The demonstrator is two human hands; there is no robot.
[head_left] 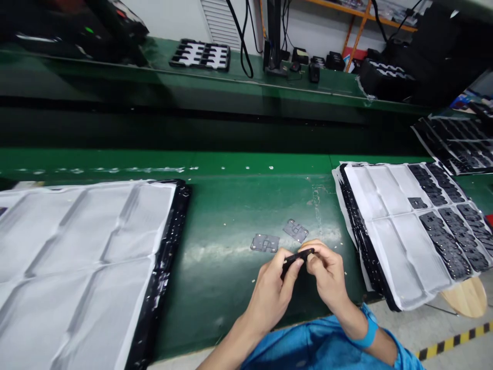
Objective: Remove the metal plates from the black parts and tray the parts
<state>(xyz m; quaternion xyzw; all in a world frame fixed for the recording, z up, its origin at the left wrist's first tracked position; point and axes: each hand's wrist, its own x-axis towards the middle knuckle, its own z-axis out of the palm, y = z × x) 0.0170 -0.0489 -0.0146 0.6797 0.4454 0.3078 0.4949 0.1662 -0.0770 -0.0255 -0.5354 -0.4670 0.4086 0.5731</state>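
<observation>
Both hands meet at table (231, 216) ctr, near front edge: left hand (271, 293) and right hand (327, 275) pinch one small plate (297, 256) btwn them. Just behind hands, two loose plates (265, 242) lie flat on table, side by side. Big sheet-covered tray (77, 257) far left. Tray stack (389, 226) w/ rows of parts to the right. Shelf (154, 61) behind, small tray (200, 54) on it.
</observation>
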